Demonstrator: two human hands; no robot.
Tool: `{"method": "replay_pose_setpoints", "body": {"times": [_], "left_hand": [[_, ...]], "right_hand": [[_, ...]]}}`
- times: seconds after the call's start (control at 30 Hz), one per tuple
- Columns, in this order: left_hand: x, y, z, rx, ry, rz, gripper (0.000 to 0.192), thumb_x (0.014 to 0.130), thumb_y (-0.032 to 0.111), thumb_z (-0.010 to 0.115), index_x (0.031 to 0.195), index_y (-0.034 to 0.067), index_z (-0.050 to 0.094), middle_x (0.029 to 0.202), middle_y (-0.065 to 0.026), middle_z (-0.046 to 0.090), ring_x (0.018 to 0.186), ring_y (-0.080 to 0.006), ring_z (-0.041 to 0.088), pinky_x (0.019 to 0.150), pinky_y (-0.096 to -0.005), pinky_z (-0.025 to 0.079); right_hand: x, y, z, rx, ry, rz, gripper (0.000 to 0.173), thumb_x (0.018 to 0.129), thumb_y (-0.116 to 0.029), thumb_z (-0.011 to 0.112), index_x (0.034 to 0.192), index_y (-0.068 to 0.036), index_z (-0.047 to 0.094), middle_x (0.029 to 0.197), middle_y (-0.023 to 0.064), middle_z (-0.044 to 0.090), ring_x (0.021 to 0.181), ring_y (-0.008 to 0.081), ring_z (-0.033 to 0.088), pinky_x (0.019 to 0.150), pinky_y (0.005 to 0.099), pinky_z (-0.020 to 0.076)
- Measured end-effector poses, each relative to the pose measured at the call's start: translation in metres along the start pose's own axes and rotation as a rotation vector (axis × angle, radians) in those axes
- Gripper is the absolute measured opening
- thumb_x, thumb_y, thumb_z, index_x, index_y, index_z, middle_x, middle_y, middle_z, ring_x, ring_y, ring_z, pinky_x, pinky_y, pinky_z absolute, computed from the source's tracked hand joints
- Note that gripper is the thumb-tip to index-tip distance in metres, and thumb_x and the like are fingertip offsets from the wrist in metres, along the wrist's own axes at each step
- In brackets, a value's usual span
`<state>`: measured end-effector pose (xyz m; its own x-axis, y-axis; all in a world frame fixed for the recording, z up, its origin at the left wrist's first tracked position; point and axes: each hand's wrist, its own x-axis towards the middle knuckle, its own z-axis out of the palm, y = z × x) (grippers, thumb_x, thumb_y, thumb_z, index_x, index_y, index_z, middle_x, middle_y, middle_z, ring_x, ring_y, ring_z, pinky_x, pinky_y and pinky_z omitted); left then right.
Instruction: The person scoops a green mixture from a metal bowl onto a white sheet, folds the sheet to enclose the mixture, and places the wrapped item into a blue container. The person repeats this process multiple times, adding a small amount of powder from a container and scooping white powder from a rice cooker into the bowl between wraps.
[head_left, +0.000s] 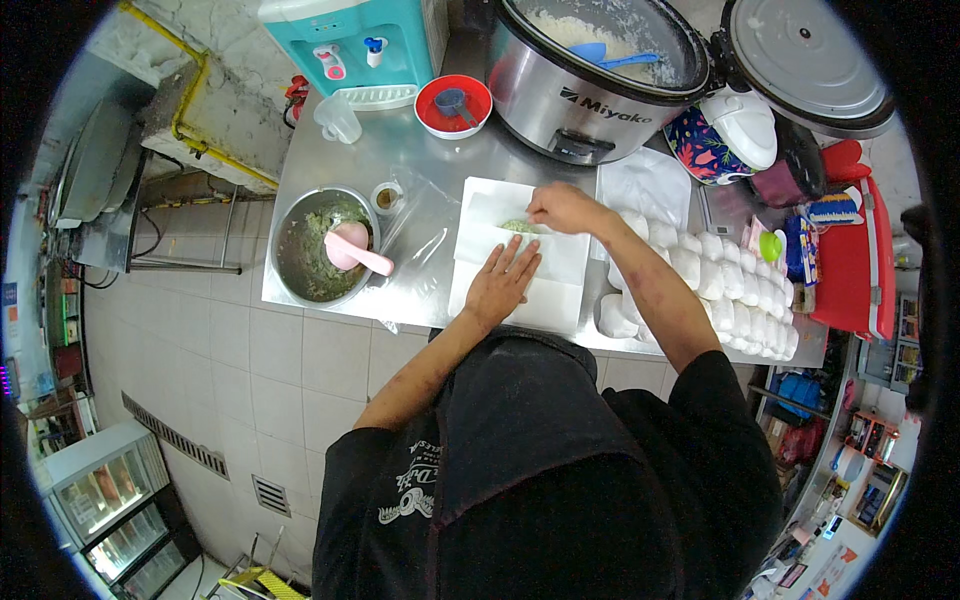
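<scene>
White wrapping paper (517, 307) lies flat on the steel table before me, with a folded sheet across it. My left hand (504, 279) rests palm down on this paper, fingers slightly spread and holding nothing. Just beyond its fingertips, a small mound of green-tinted food (517, 226) shows at the fold. My right hand (561, 208) is beside the mound at the paper's far right, its fingers curled inward. Whether they pinch the paper or the food is hidden. Right of the paper, several white wrapped packets (720, 281) are stacked in rows.
A steel bowl (289, 270) of green-tinted food holds a pink scoop (349, 247). Clear plastic (420, 232) lies beside it. An open rice cooker (600, 112) stands at the back, near a red bowl (427, 112) and a water dispenser (349, 37). A red cooler (855, 262) stands right.
</scene>
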<state>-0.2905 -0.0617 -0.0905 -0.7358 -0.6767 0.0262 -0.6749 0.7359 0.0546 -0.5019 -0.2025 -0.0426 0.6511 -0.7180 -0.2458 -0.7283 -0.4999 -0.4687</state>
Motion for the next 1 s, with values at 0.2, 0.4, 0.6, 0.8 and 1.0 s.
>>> {"method": "replay_pose_setpoints", "body": {"times": [0.2, 0.4, 0.6, 0.8, 1.0], "left_hand": [[0.001, 0.0, 0.006, -0.058, -0.037, -0.012, 0.082, 0.083, 0.047, 0.075, 0.15, 0.008, 0.047, 0.156, -0.0106, 0.043, 0.149, -0.0349, 0.032, 0.125, -0.0471, 0.024], [-0.004, -0.015, 0.017, -0.239, 0.067, 0.045, 0.059, 0.086, 0.035, 0.073, 0.136, 0.009, 0.06, 0.144, -0.0105, 0.053, 0.14, -0.0345, 0.043, 0.12, -0.0473, 0.032], [-0.015, -0.047, -0.009, -0.137, 0.543, -0.013, 0.037, 0.084, 0.01, 0.066, 0.12, 0.015, 0.066, 0.114, -0.0054, 0.062, 0.109, -0.025, 0.057, 0.092, -0.0388, 0.048], [0.027, -0.071, -0.021, -0.082, 0.216, -0.102, 0.028, 0.083, 0.011, 0.062, 0.11, 0.013, 0.066, 0.11, -0.0047, 0.061, 0.108, -0.0249, 0.058, 0.092, -0.0385, 0.049], [0.014, -0.1, 0.0, -0.199, 0.198, 0.134, 0.023, 0.08, 0.007, 0.061, 0.103, 0.01, 0.066, 0.107, -0.007, 0.061, 0.107, -0.0272, 0.059, 0.095, -0.04, 0.05]], "right_hand": [[-0.037, -0.053, 0.039, -0.203, 0.21, -0.074, 0.014, 0.087, -0.02, 0.065, 0.095, -0.011, 0.072, 0.1, 0.0073, 0.067, 0.102, 0.0283, 0.067, 0.087, 0.0455, 0.0508], [-0.057, -0.074, 0.043, -0.196, 0.163, 0.018, 0.039, 0.088, -0.011, 0.061, 0.127, -0.012, 0.065, 0.109, 0.0101, 0.062, 0.11, 0.0279, 0.062, 0.095, 0.0454, 0.046], [-0.069, -0.069, 0.034, -0.245, -0.031, 0.077, 0.068, 0.087, 0.0, 0.058, 0.15, -0.027, 0.051, 0.11, 0.0119, 0.058, 0.107, 0.0299, 0.059, 0.098, 0.0437, 0.0459], [-0.075, -0.054, 0.051, -0.321, 0.047, 0.02, 0.066, 0.093, -0.003, 0.05, 0.153, -0.03, 0.047, 0.105, 0.0103, 0.053, 0.102, 0.0285, 0.057, 0.097, 0.0389, 0.0486], [-0.087, -0.027, 0.057, -0.256, 0.361, -0.02, 0.062, 0.088, -0.003, 0.057, 0.147, -0.022, 0.054, 0.114, 0.009, 0.057, 0.106, 0.0268, 0.059, 0.097, 0.0343, 0.0514]]}}
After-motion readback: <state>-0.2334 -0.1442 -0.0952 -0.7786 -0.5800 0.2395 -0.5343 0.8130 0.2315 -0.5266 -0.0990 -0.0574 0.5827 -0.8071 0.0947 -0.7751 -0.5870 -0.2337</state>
